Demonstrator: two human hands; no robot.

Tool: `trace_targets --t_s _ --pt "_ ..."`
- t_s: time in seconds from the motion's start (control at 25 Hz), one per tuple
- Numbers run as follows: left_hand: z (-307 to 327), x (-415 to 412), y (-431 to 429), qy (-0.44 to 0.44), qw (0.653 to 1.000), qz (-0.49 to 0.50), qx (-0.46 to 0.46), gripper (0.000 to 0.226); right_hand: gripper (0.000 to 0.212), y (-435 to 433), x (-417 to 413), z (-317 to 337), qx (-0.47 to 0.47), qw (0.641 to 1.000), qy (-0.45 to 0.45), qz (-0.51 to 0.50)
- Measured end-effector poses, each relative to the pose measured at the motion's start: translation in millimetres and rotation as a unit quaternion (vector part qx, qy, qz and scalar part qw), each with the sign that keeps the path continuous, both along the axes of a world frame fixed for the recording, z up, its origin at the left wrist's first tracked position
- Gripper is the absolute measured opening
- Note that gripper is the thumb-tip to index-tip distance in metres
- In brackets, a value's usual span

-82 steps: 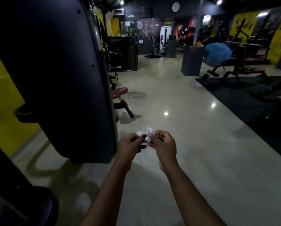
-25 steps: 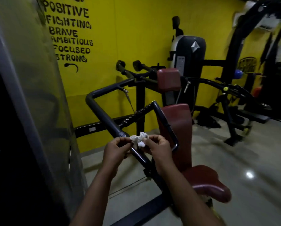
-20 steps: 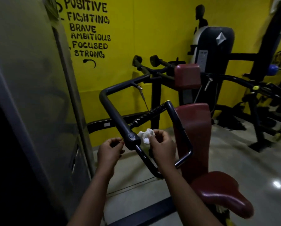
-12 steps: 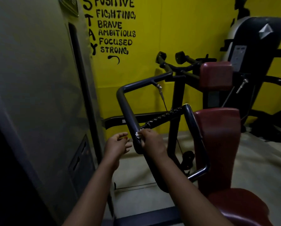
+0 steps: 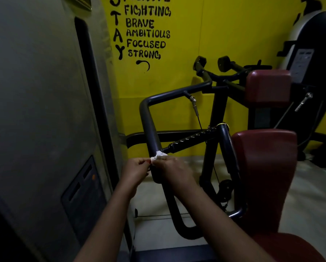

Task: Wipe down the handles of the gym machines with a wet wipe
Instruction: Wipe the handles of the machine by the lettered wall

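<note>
On my left stands a grey machine housing (image 5: 35, 110). My left hand (image 5: 135, 172), fingers curled, pinches one edge of the white wet wipe (image 5: 158, 155), which is bunched against the black handle bar (image 5: 150, 125). My right hand (image 5: 174, 168), blurred, grips the wipe's other side. Furthest right is a dark red back pad (image 5: 264, 167).

Smooth dark metal bar (image 5: 149, 120), ribbed black grip (image 5: 192, 138), crumpled white wipe (image 5: 159, 154), maroon leatherette backrest (image 5: 264, 176).

Most of wet wipe (image 5: 159, 155) hidden between left hand (image 5: 134, 172) and motion-blurred right hand (image 5: 174, 170); wall lettering (image 5: 148, 33) top line cut by upper edge; red seat (image 5: 291, 246) cropped lower right.
</note>
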State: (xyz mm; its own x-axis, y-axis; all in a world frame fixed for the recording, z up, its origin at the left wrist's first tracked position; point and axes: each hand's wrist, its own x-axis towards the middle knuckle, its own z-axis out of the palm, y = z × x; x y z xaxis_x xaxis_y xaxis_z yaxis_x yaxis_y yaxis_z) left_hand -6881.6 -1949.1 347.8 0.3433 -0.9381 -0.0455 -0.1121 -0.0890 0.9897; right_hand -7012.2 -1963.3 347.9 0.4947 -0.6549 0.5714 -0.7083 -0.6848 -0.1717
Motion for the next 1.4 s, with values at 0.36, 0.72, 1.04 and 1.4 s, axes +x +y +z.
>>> trace_targets --t_s 0.36,0.72,1.04,1.4 --pt "-4 -6 1 -0.033 0.999 -0.006 -0.022 0.010 0.030 8 8 -22 0.076 0.980 -0.175 -0.051" --pt "-16 4 -13 -0.067 0.997 -0.017 0.015 0.011 0.040 22 15 -31 0.166 0.940 -0.259 -0.148" --pt "-25 16 -26 -0.079 0.995 -0.053 0.042 0.018 0.028 5 10 -22 0.248 0.836 -0.451 -0.191" --pt "-27 21 -32 -0.141 0.988 -0.044 0.043 0.036 0.023 -7 9 -35 0.212 0.898 -0.309 -0.230"
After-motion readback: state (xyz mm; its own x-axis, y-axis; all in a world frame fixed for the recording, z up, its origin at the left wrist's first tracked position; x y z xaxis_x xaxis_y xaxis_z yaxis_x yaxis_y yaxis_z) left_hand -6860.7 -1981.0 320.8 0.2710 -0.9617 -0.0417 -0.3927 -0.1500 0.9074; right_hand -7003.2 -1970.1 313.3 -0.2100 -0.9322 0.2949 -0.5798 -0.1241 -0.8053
